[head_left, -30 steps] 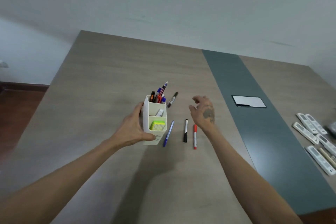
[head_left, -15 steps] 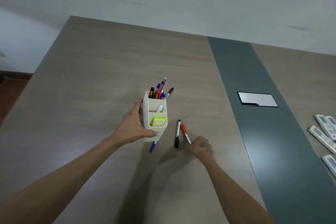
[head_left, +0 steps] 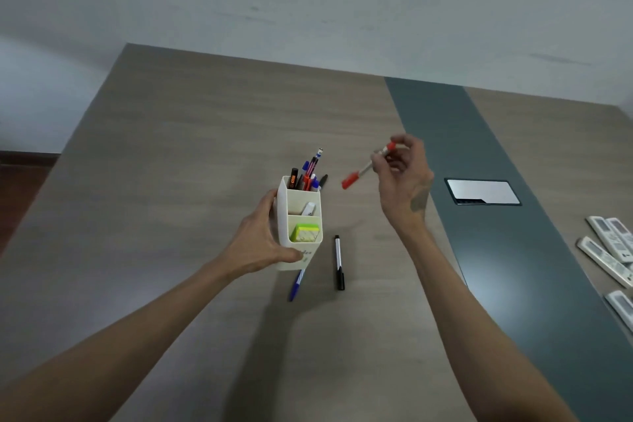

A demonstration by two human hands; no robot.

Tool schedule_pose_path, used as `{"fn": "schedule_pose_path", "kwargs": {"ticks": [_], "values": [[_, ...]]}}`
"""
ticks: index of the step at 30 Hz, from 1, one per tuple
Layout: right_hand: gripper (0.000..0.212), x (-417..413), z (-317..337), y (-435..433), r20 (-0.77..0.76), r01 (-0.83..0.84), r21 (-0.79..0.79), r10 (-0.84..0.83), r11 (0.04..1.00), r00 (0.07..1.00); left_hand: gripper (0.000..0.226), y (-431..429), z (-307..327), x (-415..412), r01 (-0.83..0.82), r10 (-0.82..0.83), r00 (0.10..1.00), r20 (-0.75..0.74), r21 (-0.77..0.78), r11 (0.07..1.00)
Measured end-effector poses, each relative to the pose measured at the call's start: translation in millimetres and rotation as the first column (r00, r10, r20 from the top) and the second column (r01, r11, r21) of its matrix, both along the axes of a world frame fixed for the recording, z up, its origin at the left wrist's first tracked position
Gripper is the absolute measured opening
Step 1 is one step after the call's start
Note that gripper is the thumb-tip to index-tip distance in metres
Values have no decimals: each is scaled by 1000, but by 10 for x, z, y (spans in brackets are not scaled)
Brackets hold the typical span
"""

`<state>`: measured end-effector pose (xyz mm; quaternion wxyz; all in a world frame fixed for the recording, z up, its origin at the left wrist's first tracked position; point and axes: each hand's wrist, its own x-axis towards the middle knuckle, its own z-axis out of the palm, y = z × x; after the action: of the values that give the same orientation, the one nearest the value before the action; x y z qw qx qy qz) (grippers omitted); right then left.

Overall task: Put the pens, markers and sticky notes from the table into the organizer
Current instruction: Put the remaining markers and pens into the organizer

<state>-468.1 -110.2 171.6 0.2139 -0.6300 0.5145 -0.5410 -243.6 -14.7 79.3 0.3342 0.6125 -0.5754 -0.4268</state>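
A white organizer [head_left: 286, 216] stands on the wooden table [head_left: 171, 181], gripped at its left side by my left hand [head_left: 257, 243]. Its back compartment holds several pens and markers [head_left: 308, 175]. A white eraser [head_left: 309, 208] lies in the middle one, and yellow-green sticky notes [head_left: 305, 232] fill the front one. My right hand [head_left: 402, 181] holds a red marker [head_left: 358, 174] in the air to the right of the organizer, cap end pointing down-left. A black marker [head_left: 338, 262] lies on the table right of the organizer. A blue pen [head_left: 296, 284] pokes out from under its front.
A dark grey strip [head_left: 479, 233] runs down the table with a metal cable hatch [head_left: 483, 191] in it. Several white remote controls [head_left: 606, 250] lie at the right edge. The table's far edge meets a pale wall.
My right hand reached down to the red marker on the table, closed on it and lifted it up to the right of the organizer. The left hand kept its grip on the organizer.
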Motion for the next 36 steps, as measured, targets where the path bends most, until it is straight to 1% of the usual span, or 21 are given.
{"fn": "schedule_pose_path", "kwargs": {"ticks": [2, 4, 7, 10, 13, 15, 17, 18, 21, 23, 24, 25, 26, 27, 28, 29, 30, 31, 33, 34, 36], "values": [[31, 237, 228, 24, 17, -71, -71, 73, 995, 997, 121, -11, 15, 37, 15, -15, 1000, 7, -6, 1000], [31, 477, 302, 37, -20, -147, -106, 146, 983, 989, 122, -5, 21, 78, 21, -21, 1000, 17, -7, 1000], [30, 740, 204, 10, -99, -238, -80, 230, 968, 968, 121, 18, 24, 132, 24, -23, 1000, 15, -14, 1000], [27, 896, 54, 9, -125, -286, -17, 282, 958, 951, 121, 52, 54, 183, 33, -33, 999, 2, -21, 999], [25, 1004, -51, 16, -179, -329, -39, 317, 943, 931, 119, 85, 76, 210, 10, -11, 1000, -20, -48, 999], [21, 1040, -124, 14, -274, -330, -95, 294, 939, 916, 116, 93, 76, 214, -2, 1, 1000, -30, -62, 998], [17, 1055, -203, 7, -378, -294, -152, 219, 944, 899, 113, 95, 67, 227, -13, 10, 999, -35, -69, 998], [17, 1050, -231, 0, -398, -272, -167, 187, 948, 898, 113, 97, 62, 235, -16, 14, 999, -37, -67, 998], [18, 958, -259, -44, -396, -218, -206, 122, 954, 910, 115, 91, 30, 268, -3, 1, 999, -41, -47, 999], [18, 799, -288, -80, -389, -172, -200, 83, 965, 917, 117, 79, -1, 282, 11, -12, 999, -31, -33, 999], [19, 706, -338, -94, -388, -143, -161, 71, 977, 919, 119, 72, -16, 290, 10, -11, 1000, -27, -27, 1000], [22, 600, -434, -107, -400, -109, -77, 69, 991, 914, 121, 69, -35, 295, 7, -8, 1000, -27, -20, 1000], [27, 480, -575, -116, -434, -64, 58, 83, 996, 897, 122, 68, -46, 299, 4, -5, 1000, -25, -15, 1000], [32, 358, -751, -110, -484, -5, 231, 120, 973, 867, 123, 64, -57, 302, -1, 1, 1000, -23, -15, 1000], [37, 239, -944, -72, -540, 57, 398, 183, 916, 821, 123, 63, -68, 304, -6, 5, 1000, -20, -15, 1000], [41, 131, -1148, -7, -585, 108, 520, 261, 847, 768, 123, 62, -79, 304, -7, 6, 1000, -15, -12, 1000], [44, 44, -1336, 70, -610, 139, 596, 334, 791, 718, 123, 63, -90, 302, -6, 6, 1000, -10, -8, 1000], [45, -19, -1501, 148, -621, 163, 646, 390, 745, 680, 123, 61, -110, 301, -5, 5, 1000, -6, -4, 1000], [43, -57, -1738, 289, -621, 216, 705, 441, 676, 648, 122, 68, -151, 312, -9, 9, 1000, 4, 6, 1000], [41, -54, -1810, 335, -623, 241, 715, 443, 656, 644, 122, 76, -167, 319, -11, 10, 1000, 8, 8, 1000], [36, -22, -1878, 372, -651, 282, 701, 427, 655, 628, 123, 83, -191, 333, -11, 11, 1000, 7, 13, 1000]]}}
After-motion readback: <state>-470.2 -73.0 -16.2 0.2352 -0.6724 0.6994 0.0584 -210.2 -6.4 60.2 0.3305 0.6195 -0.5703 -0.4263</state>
